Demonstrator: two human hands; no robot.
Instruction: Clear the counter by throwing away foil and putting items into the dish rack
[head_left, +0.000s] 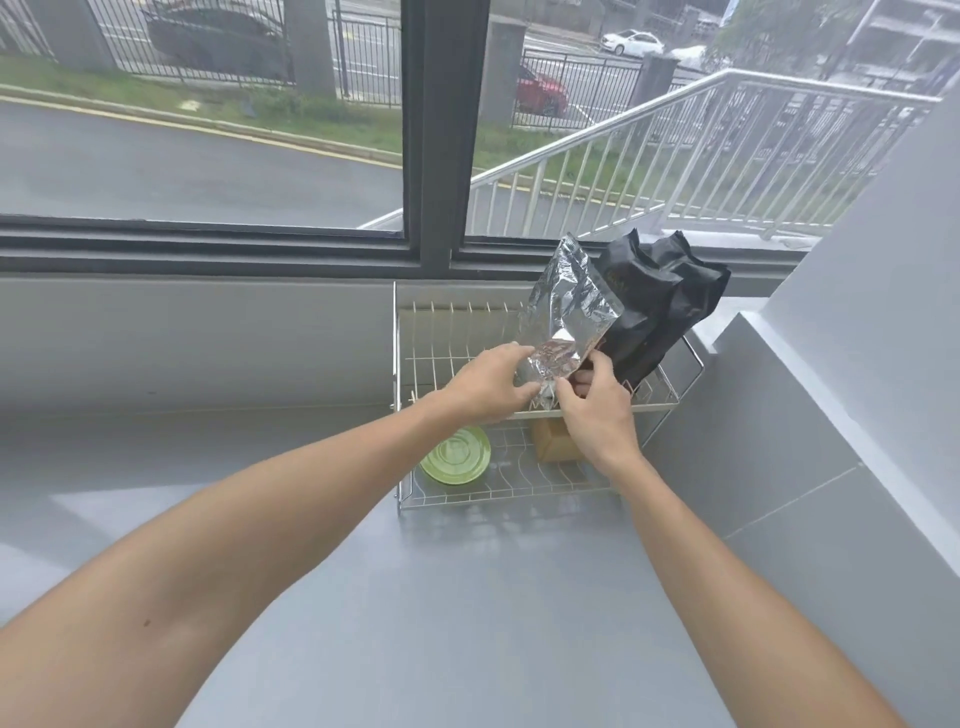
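A crinkled sheet of silver foil (569, 306) stands up above the two-tier wire dish rack (655, 399). Both hands pinch its lower end over the rack's upper tier: my left hand (491, 383) from the left, my right hand (597, 402) from the right. On the rack's lower tier lie a green plate (456, 455) at the left and a tan wooden block (553, 441), partly hidden by my right wrist. A black bag (657, 306) sits on the upper tier's right side, behind the foil.
The grey counter (467, 597) stretches in front of and left of the rack. A window frame (436, 156) runs along the back. A grey wall ledge (810, 395) slants along the right.
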